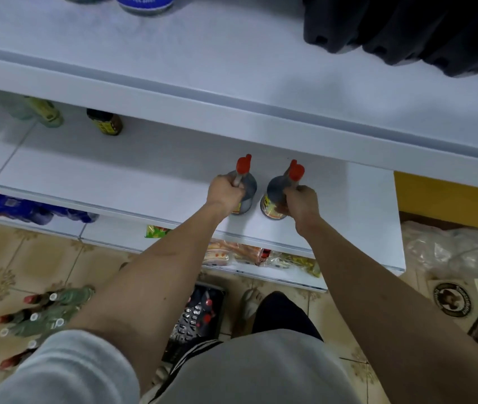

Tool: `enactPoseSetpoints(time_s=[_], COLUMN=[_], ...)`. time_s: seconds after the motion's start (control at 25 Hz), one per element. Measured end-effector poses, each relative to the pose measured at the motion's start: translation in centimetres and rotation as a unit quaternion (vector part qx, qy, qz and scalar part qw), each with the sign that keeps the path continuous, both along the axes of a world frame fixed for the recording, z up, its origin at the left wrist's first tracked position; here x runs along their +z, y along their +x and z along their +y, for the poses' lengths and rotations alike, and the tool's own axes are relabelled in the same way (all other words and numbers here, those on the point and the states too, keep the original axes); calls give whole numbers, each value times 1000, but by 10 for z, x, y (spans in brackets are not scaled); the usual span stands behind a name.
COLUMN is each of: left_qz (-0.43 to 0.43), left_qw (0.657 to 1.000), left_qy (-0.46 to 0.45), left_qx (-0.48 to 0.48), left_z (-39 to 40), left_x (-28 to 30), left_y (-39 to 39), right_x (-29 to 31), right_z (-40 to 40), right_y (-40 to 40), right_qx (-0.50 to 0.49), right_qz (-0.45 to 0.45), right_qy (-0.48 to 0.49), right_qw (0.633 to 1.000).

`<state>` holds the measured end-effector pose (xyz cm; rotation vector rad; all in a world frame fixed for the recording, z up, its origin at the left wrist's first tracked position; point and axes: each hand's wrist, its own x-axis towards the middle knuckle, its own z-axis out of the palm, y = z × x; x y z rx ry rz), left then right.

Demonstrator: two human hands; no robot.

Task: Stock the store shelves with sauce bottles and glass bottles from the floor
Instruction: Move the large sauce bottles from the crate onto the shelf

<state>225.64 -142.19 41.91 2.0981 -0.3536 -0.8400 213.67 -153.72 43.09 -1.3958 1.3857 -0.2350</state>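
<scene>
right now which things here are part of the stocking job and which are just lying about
Job: two red-capped sauce bottles, one held in each hand; middle shelf; bottles on the floor.
Lying about: snack packets, plastic wrap, dark clothing.

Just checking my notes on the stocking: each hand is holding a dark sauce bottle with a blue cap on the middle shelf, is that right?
Not quite: the caps are red, not blue. The head view shows the left hand and right hand each gripping a dark sauce bottle, the left bottle and right bottle, on the middle shelf.
</scene>
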Motion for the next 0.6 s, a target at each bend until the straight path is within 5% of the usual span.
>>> enactPoseSetpoints(time_s=[0.2,0.4,0.6], left_qz=[-56,-53,-160], left_qw=[998,997,980], left_qy=[22,-35,-109], left_qx=[-17,-44,-50], left_z=[-2,-5,-2], left_x=[-24,-75,-116], left_y=[4,10,17], right_x=[-26,-64,-108], right_z=[26,15,9], right_y=[-12,1,18], right_qx=[84,69,25], right_qz=[113,55,7], right_qy=[-193,-171,-255], right_qw=[971,981,967])
